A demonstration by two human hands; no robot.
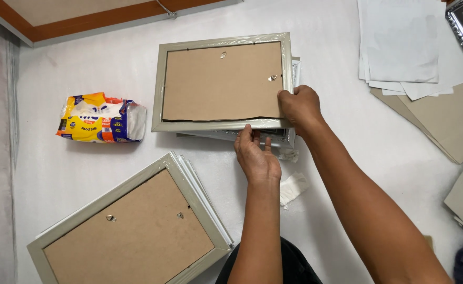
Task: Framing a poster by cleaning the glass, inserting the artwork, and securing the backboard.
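A grey picture frame [157, 89] lies face down at the top of a small stack, its brown cardboard backing [221, 81] showing two metal clips. My right hand [300, 105] grips the frame's right edge near the lower corner. My left hand [256, 156] presses fingertips against the frame's near edge, thumb and fingers apart. More frames [273, 138] sit under it, partly hidden.
A second stack of face-down frames [131, 226] lies at the near left. A crumpled yellow and blue wipes packet [101, 118] rests left of centre. White paper sheets [400, 42] and grey boards [452, 121] lie right. A crumpled tissue [293, 188] sits near my left wrist.
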